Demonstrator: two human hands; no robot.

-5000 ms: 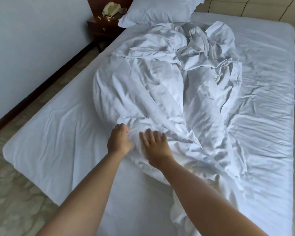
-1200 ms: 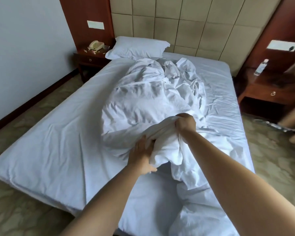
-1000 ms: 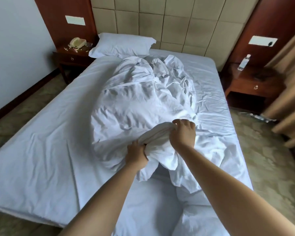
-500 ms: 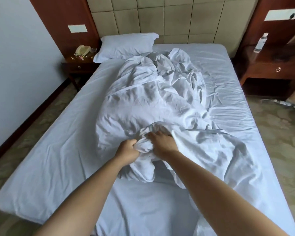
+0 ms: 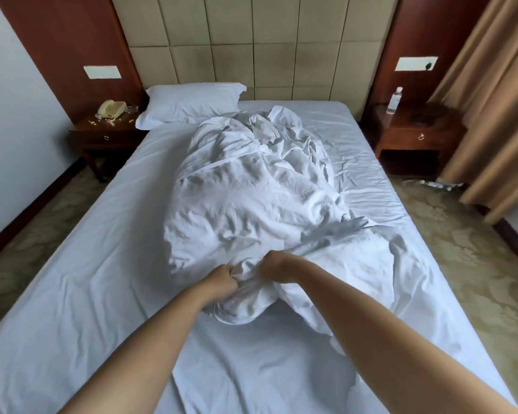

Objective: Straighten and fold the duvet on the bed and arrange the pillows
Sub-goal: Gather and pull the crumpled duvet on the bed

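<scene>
Both hands gripped the duvet [image 5: 251, 204], the left hand [image 5: 222, 277] and right hand [image 5: 274, 265] with fingertips buried in cloth. It lay bunched mid-bed [image 5: 72, 294], bare sheet at nine o'clock; the pillow [image 5: 192, 104] sat at eleven.

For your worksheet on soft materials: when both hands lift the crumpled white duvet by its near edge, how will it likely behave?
Probably floppy: the duvet lies in deep creases and bunches where the left hand and right hand grip it. It would likely sag and trail rather than hold shape. Its puffed bulk suggests it is light for its size.
</scene>
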